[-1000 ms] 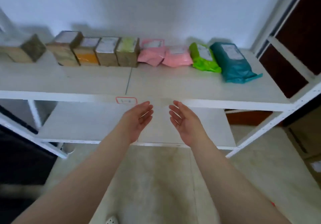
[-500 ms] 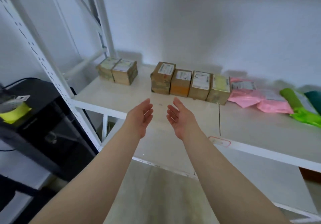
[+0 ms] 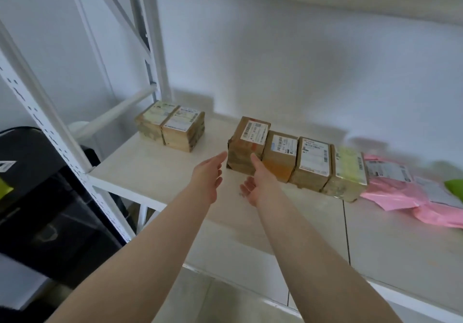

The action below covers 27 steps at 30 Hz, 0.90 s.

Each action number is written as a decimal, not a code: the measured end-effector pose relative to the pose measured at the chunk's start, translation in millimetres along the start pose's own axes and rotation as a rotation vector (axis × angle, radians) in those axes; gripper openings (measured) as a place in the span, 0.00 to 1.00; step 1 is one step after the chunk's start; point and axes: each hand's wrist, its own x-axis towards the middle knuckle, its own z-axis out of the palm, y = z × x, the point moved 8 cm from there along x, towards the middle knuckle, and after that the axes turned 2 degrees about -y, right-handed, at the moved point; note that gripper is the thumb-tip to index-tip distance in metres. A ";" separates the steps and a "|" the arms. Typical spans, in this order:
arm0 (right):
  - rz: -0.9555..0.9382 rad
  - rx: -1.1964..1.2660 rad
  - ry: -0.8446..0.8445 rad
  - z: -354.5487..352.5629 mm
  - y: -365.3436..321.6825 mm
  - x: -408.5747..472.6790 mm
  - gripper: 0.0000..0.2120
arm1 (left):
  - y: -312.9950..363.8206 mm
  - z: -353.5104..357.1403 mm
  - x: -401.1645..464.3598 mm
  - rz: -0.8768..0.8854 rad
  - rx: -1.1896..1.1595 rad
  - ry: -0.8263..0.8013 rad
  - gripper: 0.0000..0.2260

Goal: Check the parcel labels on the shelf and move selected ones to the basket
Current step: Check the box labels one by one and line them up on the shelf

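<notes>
- Parcels sit along the back of a white shelf (image 3: 155, 172), close to the wall, labels facing up.
- Far left, outside the shelf frame, stands a black object (image 3: 42, 197) that is too blurred to identify.
- A white perforated upright (image 3: 45, 112) of the rack rises at the shelf's left front corner.
- Two taped cardboard boxes (image 3: 170, 128) stand side by side, touching, at the left rear of the shelf.
- The left hand (image 3: 208, 177) reaches forward with fingers straight and relaxed, holding nothing, its fingertips just beside the lower left edge of the tall box.
- The tall box (image 3: 246, 144) is the leftmost in a row of four touching boxes and stands higher than the others.
- The right hand (image 3: 258, 184) is likewise spread with palm turned inward, holding nothing; its thumb overlaps the front face of the tall box, though actual contact cannot be told.
- The other three boxes (image 3: 310, 162) continue the row rightward.
- Pink mailer bags (image 3: 400, 192) lie flat beyond the row, with a green bag (image 3: 454, 189) at the frame's right edge.
</notes>
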 end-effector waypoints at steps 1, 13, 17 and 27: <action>0.016 -0.004 0.010 2.7 -1.5 4.6 0.35 | 2.5 3.6 6.5 -0.006 0.022 0.000 0.18; 0.048 0.068 0.106 30.4 -6.3 30.0 0.36 | 32.6 47.8 61.9 -0.002 0.185 -0.144 0.23; 0.028 0.103 0.164 37.7 -3.9 34.5 0.36 | 34.9 54.3 66.3 -0.028 0.279 -0.196 0.25; -0.050 0.153 0.205 53.7 11.9 37.4 0.35 | 40.4 33.5 77.9 0.084 0.364 -0.292 0.17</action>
